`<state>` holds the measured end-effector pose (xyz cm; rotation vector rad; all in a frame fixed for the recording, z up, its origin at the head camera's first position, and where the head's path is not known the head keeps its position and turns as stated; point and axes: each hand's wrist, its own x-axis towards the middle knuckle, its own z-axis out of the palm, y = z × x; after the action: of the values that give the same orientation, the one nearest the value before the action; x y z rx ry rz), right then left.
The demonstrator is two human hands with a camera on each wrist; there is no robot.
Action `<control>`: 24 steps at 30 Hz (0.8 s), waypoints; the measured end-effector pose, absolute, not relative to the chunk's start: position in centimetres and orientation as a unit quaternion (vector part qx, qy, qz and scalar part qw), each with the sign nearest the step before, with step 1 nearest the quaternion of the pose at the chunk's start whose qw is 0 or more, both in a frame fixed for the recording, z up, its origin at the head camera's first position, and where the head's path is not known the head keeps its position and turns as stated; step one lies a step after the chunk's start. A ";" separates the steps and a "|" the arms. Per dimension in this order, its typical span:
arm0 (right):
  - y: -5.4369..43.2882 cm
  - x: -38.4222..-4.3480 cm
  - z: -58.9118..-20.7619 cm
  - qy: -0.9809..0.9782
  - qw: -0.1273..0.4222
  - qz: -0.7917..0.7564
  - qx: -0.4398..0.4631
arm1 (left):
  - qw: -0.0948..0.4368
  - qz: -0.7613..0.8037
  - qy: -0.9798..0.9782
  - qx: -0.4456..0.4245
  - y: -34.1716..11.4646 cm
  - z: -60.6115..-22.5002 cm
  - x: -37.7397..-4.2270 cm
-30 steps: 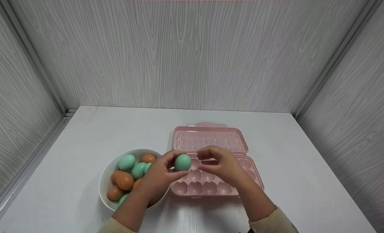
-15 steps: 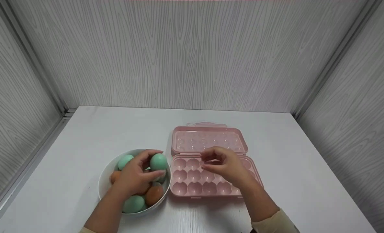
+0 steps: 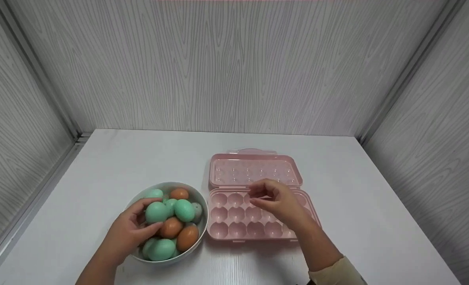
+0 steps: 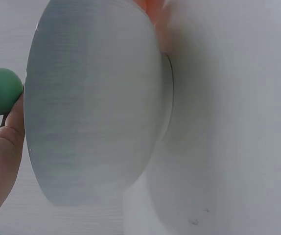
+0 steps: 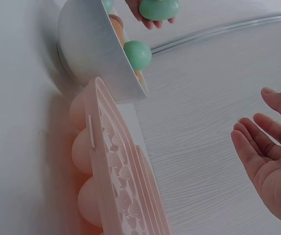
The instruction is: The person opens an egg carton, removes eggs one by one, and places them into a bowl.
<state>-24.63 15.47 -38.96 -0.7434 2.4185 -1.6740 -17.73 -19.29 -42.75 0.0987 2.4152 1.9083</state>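
My left hand (image 3: 125,233) holds a green egg (image 3: 156,212) between fingers and thumb, over the left side of a white bowl (image 4: 96,107). Brown and green eggs fill that bowl, among them a brown egg (image 3: 187,238) and a green egg (image 3: 184,210). Beside it, on the right, lies a pink egg carton (image 3: 237,230) with its lid (image 3: 254,170) laid back; no egg shows in its visible cups. Over the carton hovers my right hand (image 3: 278,202), its fingers loosely bent and nothing between them; it hides some of the cups.
Both containers stand on a white table (image 3: 147,154), close beside each other. A grey wood-grain panel (image 3: 226,67) rises behind the table, with more panels at the left and right sides.
My left hand has carried the green egg leftward, from above the carton to the bowl's left side, uncovering more eggs. My right hand has shifted slightly right.
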 end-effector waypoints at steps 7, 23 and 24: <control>15.7 -24.7 -39.0 0.803 0.053 -0.548 -0.229 | 0.042 0.616 0.786 0.032 -20.8 -43.6 -16.6; 15.8 -24.6 -39.1 0.817 0.053 -0.531 -0.218 | 0.062 0.549 0.832 0.052 -22.9 -44.2 -16.2; 15.8 -24.5 -39.1 0.819 0.053 -0.529 -0.217 | 0.062 0.548 0.832 0.052 -22.9 -44.3 -16.3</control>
<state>-24.54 15.79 -39.06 -0.6589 2.4889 -1.6084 -16.27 -22.94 -44.27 0.1578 2.5175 1.6577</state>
